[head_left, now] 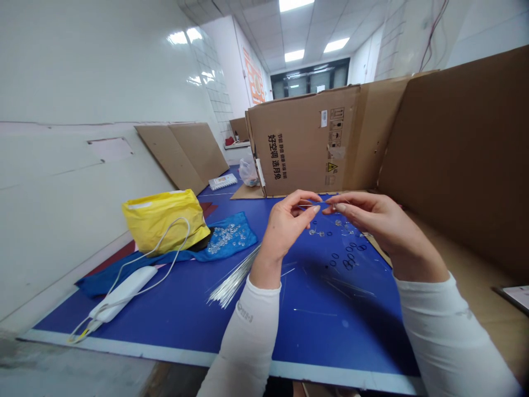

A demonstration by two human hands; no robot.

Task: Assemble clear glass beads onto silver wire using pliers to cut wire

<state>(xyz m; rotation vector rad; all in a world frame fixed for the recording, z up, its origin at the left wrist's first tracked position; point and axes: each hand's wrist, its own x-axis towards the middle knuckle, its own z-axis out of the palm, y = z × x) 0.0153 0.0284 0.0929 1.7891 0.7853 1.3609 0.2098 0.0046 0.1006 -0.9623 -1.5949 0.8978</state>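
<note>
Both hands are raised over the blue table [306,342], fingertips nearly meeting. My left hand [291,220] pinches a thin wire [308,205] between thumb and fingers. My right hand [372,215] is closed at the fingertips near the wire's other end; a small clear bead seems to be there, too small to tell surely. Below and behind the hands lie clear beads [316,233] and several dark rings [350,257]. A bundle of thin silvery wires [233,281] lies left of my left forearm. Loose wires [316,312] are scattered nearer the front edge.
Clear beads [227,237] lie on a blue cloth [247,226] at the left, beside a yellow bag [165,220]. A white power strip [126,292] with its cable is at the front left. Cardboard [306,149] stands behind and on the right.
</note>
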